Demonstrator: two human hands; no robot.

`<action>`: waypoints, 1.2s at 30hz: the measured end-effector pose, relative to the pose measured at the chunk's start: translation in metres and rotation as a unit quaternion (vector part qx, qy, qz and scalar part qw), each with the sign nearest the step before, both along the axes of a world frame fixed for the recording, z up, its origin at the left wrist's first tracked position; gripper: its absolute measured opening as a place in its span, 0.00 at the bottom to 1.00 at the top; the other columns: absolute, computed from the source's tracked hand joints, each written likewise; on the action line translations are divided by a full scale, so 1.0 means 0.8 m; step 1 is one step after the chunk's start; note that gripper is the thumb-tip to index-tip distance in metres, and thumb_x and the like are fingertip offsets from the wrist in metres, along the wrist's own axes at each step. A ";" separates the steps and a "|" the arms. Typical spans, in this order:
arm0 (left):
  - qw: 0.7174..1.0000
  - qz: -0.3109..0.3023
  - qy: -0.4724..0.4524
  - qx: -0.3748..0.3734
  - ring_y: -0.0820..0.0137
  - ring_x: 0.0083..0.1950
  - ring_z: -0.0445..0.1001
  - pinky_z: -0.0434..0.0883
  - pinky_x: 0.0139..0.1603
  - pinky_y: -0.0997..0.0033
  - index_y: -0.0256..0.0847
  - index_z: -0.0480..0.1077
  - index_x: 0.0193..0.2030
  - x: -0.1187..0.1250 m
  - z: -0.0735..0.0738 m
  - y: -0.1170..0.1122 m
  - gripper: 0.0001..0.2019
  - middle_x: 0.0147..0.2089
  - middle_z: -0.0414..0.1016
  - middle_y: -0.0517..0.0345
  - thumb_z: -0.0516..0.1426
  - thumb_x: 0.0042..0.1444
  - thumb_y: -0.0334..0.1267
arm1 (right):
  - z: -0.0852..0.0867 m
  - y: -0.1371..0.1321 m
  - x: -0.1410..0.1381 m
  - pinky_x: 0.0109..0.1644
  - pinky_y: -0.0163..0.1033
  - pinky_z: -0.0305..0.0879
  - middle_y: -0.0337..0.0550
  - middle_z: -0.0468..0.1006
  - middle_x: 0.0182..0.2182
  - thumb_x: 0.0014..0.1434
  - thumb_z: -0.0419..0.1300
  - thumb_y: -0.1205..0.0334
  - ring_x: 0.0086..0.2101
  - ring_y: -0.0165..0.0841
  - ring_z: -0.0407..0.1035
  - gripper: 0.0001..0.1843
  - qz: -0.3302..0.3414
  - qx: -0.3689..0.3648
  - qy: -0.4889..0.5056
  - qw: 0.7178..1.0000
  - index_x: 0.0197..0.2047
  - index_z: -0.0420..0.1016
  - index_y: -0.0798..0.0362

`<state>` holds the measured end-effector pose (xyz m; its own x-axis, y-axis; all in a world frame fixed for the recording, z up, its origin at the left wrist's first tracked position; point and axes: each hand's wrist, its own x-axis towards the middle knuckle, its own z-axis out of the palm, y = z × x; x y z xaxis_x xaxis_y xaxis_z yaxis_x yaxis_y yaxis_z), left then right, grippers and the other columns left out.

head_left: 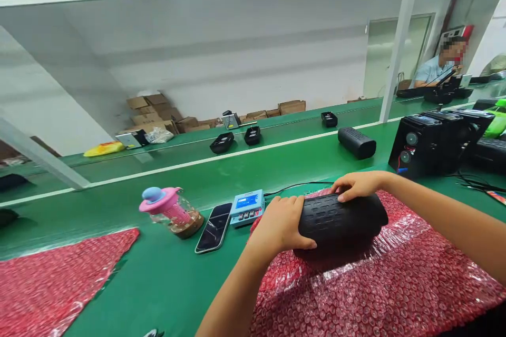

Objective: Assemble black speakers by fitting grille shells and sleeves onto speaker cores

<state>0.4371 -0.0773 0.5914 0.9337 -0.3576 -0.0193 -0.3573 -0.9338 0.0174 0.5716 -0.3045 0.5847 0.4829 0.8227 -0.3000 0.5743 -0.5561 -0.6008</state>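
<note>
A black portable speaker (340, 224) with a slotted top is between my two hands, over red bubble wrap (367, 295). My left hand (281, 224) grips its left end, thumb along the near side and fingers over the far edge. Across the speaker's far top edge bends my right hand (358, 185), thumb and fingers closed on it. The speaker's underside is hidden, so I cannot tell whether it touches the wrap. Just left of my left hand sits a small blue-and-white device (247, 207) with a screen, a black cable running from it.
A phone (214, 227) and a pink-lidded bottle (172, 211) stand left of the device. More bubble wrap (67, 279) covers the left. Another black speaker (356, 142) and open black housings with drivers (419, 142) are at right. A person (437, 69) sits beyond the metal post (401, 37).
</note>
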 end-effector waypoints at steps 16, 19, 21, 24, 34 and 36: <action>0.989 0.021 0.144 -0.021 0.56 0.49 0.73 0.69 0.50 0.60 0.40 0.65 0.55 0.033 -0.023 0.020 0.37 0.51 0.74 0.49 0.63 0.38 0.56 | -0.028 0.002 -0.032 0.57 0.54 0.58 0.53 0.65 0.57 0.32 0.73 0.46 0.55 0.53 0.59 0.59 0.059 -0.064 -0.120 0.989 0.65 0.56 0.52; 0.987 0.021 0.154 -0.024 0.56 0.50 0.72 0.69 0.51 0.61 0.40 0.64 0.56 0.036 -0.022 0.022 0.38 0.53 0.73 0.49 0.64 0.38 0.55 | -0.036 0.004 -0.037 0.55 0.53 0.60 0.53 0.68 0.55 0.33 0.73 0.46 0.53 0.53 0.61 0.55 0.049 -0.049 -0.161 0.985 0.63 0.59 0.52; 0.987 0.021 0.155 -0.026 0.55 0.51 0.72 0.69 0.51 0.60 0.40 0.63 0.57 0.036 -0.023 0.022 0.38 0.53 0.72 0.49 0.64 0.38 0.54 | -0.037 0.004 -0.039 0.55 0.52 0.60 0.53 0.67 0.55 0.34 0.73 0.47 0.53 0.53 0.61 0.56 0.049 -0.039 -0.166 0.984 0.64 0.57 0.52; 0.988 0.019 0.153 -0.028 0.55 0.50 0.72 0.69 0.51 0.60 0.40 0.64 0.56 0.034 -0.024 0.021 0.38 0.53 0.72 0.49 0.64 0.38 0.55 | -0.036 0.003 -0.041 0.55 0.52 0.60 0.52 0.68 0.55 0.34 0.72 0.48 0.52 0.51 0.62 0.55 0.052 -0.037 -0.166 0.984 0.64 0.57 0.52; 0.991 0.010 0.133 -0.025 0.53 0.58 0.66 0.65 0.58 0.58 0.33 0.61 0.59 0.028 -0.033 0.012 0.41 0.60 0.65 0.40 0.63 0.40 0.53 | -0.056 0.001 -0.052 0.58 0.56 0.56 0.60 0.63 0.57 0.37 0.69 0.48 0.54 0.54 0.59 0.57 0.026 -0.042 -0.217 0.975 0.66 0.52 0.60; 0.993 -0.016 0.120 -0.018 0.51 0.67 0.54 0.56 0.65 0.57 0.29 0.52 0.65 0.023 -0.035 -0.002 0.49 0.68 0.52 0.36 0.64 0.39 0.51 | -0.059 0.002 -0.048 0.57 0.55 0.56 0.60 0.64 0.56 0.36 0.70 0.48 0.53 0.54 0.59 0.58 0.033 -0.038 -0.226 0.973 0.66 0.53 0.60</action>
<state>0.4552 -0.0787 0.5631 0.8921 -0.3914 -0.2259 -0.3685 -0.9194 0.1377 0.5334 -0.3026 0.5378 0.5269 0.8399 -0.1304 0.8059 -0.5424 -0.2372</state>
